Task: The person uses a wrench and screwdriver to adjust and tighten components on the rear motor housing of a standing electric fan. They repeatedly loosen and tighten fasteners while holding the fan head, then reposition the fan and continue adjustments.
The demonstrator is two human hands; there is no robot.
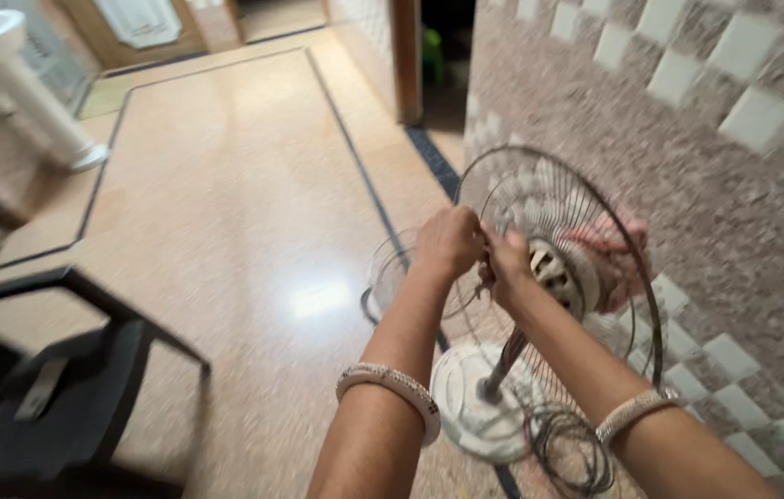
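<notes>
1. Both hands close their grip at the centre of the pedestal fan [540,277], right of frame centre: the left hand [447,242] is curled shut around the wire guard [586,199] near the hub, and the right hand [507,266] pinches at the hub itself; exactly what its fingertips grip is blurred.
2. Judging from the frame, the front cage is already off: a second round wire guard [392,273] leans low behind the left forearm. No blades are plainly visible; motion blur leaves that unsure.
3. A pink cloth [609,254] sits behind the rear guard, by the motor.
4. Below, the fan's white round base [475,407] stands on the floor with its coiled cord [572,448] beside it, lower right.
5. Room is tight on the right, where the tiled wall [734,185] stands close to the guard's rim.
6. Leftward the polished floor [225,203] is open, save a dark plastic chair [50,388] at lower left.
</notes>
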